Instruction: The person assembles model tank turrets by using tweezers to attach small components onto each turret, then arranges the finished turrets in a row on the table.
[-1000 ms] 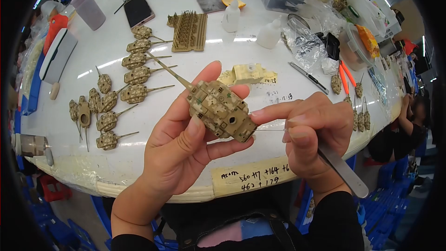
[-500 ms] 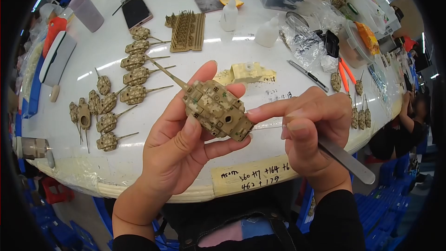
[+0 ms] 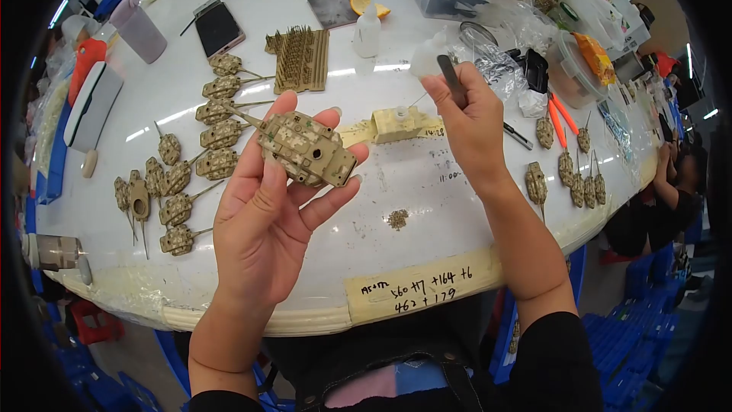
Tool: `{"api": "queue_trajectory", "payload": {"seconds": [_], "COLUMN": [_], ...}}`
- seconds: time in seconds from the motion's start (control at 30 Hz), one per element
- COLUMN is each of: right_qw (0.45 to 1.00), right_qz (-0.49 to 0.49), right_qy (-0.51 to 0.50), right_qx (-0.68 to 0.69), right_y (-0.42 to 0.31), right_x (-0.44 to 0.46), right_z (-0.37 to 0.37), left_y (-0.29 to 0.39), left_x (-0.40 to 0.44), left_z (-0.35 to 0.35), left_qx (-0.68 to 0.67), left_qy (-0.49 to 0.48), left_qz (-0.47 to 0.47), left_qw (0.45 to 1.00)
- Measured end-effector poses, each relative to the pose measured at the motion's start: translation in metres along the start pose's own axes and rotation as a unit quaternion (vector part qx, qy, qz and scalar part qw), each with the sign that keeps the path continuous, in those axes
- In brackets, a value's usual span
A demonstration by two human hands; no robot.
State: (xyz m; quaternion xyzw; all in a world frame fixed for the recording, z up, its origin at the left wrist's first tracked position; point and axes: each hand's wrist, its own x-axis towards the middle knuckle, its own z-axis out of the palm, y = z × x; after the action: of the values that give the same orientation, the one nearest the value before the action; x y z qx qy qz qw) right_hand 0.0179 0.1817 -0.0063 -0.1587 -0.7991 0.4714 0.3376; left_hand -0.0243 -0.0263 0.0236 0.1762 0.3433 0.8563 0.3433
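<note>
My left hand (image 3: 259,217) holds a camouflage-painted model tank turret (image 3: 301,145) from below, thumb on its near side. Its gun barrel points up and left, and a small round hole shows on top. My right hand (image 3: 474,126) is closed around metal tweezers (image 3: 451,80), whose broad end sticks up past the fingers. A thin tip, probably theirs, shows left of the hand, above a small tape-covered block (image 3: 396,127) on the table. Below that block lies a little pile of tiny tan parts (image 3: 397,219).
More camouflage turrets (image 3: 221,135) stand in groups at left, others (image 3: 536,179) at right. Behind are a tan parts rack (image 3: 301,61), a phone (image 3: 219,28), an orange peel (image 3: 370,5) and a white bottle (image 3: 367,34). Orange-handled pliers (image 3: 563,114) and a knife (image 3: 518,136) lie right.
My right hand has moved away from the turret, up to beside the taped block, with the tweezers now pointing upward. My left hand has shifted slightly left with the turret.
</note>
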Motion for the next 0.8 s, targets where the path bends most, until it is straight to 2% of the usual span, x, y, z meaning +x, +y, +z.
{"api": "queue_trajectory", "payload": {"seconds": [0.23,0.47,0.53,0.6,0.63,0.7,0.8], "right_qw": [0.999,0.997,0.991,0.972,0.972,0.942,0.943], "right_qz": [0.003,-0.070,-0.095,-0.059,-0.058,-0.036,-0.050], "right_qy": [-0.019,0.002,0.067,0.015,0.016,-0.094,-0.109], "right_qx": [-0.045,-0.043,0.061,0.228,0.228,0.320,0.311], "right_y": [0.003,-0.004,-0.019,-0.041,-0.047,-0.055,-0.054], "right_x": [-0.002,-0.006,-0.008,-0.022,-0.028,-0.037,-0.041], "right_z": [0.006,0.003,-0.008,-0.008,-0.010,-0.012,-0.008], "left_y": [-0.001,-0.002,-0.003,-0.004,-0.004,-0.006,-0.008], "left_x": [-0.002,-0.002,-0.003,-0.004,-0.004,-0.005,-0.005], "left_z": [0.007,0.010,0.009,0.009,0.010,0.011,0.009], "left_qx": [0.001,0.011,0.009,0.008,0.008,0.009,0.016], "left_qy": [0.013,0.007,0.009,0.009,0.007,0.003,-0.001], "left_qz": [0.000,-0.006,-0.007,-0.010,-0.015,-0.027,-0.030], "left_qw": [1.000,1.000,1.000,1.000,1.000,1.000,0.999]}}
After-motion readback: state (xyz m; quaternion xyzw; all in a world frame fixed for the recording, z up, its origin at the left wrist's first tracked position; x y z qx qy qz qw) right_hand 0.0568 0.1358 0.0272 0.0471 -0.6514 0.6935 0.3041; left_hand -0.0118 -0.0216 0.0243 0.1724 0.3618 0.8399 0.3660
